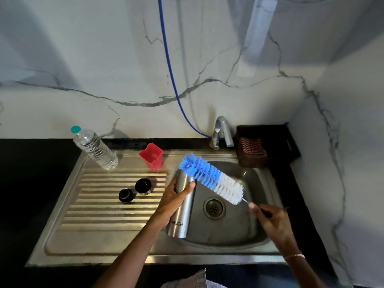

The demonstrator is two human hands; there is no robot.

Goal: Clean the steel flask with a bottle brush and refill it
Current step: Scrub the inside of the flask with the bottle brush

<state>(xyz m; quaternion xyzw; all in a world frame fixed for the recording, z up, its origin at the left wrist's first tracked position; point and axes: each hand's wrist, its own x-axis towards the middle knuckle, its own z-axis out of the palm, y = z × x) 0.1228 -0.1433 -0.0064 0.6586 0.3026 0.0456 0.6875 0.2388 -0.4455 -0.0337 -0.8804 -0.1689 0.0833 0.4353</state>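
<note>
My left hand (174, 197) grips the steel flask (182, 213) near its top and holds it tilted over the left rim of the sink basin (239, 223). My right hand (274, 219) pinches the wire handle of the bottle brush (212, 178). The brush's blue tip lies across the flask's open mouth, and its white bristles reach toward my right hand. Two black flask caps, one (143, 186) and the other (126, 195), rest on the ribbed drainboard (108, 206). A clear plastic water bottle (94, 149) with a teal cap stands at the drainboard's back left.
A red square cup (151, 155) stands behind the flask. The steel tap (221, 132) rises behind the basin, with a blue hose (168, 59) hanging down the marble wall. A dark woven basket (264, 146) with a cloth sits at the back right. Black counter surrounds the sink.
</note>
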